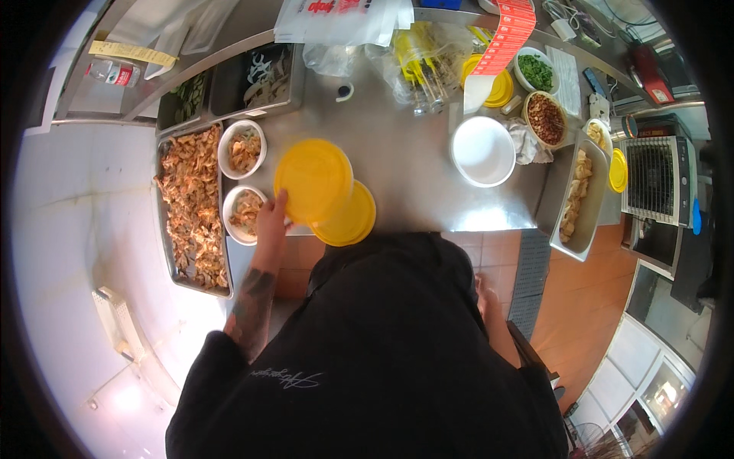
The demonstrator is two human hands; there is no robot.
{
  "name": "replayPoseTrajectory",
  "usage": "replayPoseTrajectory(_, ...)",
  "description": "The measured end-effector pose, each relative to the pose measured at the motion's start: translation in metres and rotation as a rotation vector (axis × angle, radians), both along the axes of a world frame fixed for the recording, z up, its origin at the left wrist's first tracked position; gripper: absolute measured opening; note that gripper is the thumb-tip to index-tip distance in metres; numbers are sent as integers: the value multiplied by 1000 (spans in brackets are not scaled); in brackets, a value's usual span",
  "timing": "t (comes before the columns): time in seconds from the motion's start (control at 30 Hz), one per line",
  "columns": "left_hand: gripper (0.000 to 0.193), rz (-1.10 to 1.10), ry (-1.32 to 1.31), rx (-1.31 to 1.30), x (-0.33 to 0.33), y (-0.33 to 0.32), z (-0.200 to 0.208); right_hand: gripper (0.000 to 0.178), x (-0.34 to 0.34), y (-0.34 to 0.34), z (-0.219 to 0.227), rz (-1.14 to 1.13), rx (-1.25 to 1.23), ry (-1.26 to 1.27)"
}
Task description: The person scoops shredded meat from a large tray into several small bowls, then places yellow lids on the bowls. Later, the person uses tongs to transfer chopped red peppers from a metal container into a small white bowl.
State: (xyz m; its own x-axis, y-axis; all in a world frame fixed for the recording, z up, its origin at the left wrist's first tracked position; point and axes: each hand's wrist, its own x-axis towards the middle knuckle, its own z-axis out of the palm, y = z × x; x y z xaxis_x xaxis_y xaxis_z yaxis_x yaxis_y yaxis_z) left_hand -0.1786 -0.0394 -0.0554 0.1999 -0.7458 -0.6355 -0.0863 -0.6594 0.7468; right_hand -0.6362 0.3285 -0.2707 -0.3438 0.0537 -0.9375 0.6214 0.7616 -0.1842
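Between thumb and fingers, my left hand (273,217) grips the edge of a round yellow lid (313,180), held over the steel counter. A second yellow lid (353,218) lies partly beneath it near the counter's front edge. Left of the lids, two white bowls (222,153) hold pieces of food; the nearer bowl (231,229) is beside my left hand and wrist. My right hand (481,295) hangs low by my side below the counter edge, touching nothing I can see; its fingers are too unclear to read.
A long tray of cooked meat pieces (191,199) stands at far left. Toward the right are an empty white bowl (483,152), a steel pan (593,200) with pale rolled food, bowls of chopped greens (535,70) and nuts (546,118). A red paper strip (511,34) hangs from the shelf.
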Motion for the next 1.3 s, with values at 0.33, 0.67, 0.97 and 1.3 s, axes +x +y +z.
replayPoseTrajectory(0.33,39,-159,-414,-395,-32,56,-8,19,-8,-55,11,285,-132,121)
replayPoseTrajectory(0.67,31,-227,-689,-910,-46,45,-8,15,-43,-59,-28,312,-172,12)
replayPoseTrajectory(0.97,39,804,-991,-233,119,6,-81,12,-55,-69,-46,264,-82,-18)
replayPoseTrajectory(1.3,36,725,-785,-438,118,4,-104,19,-74,-39,-97,124,-187,-73)
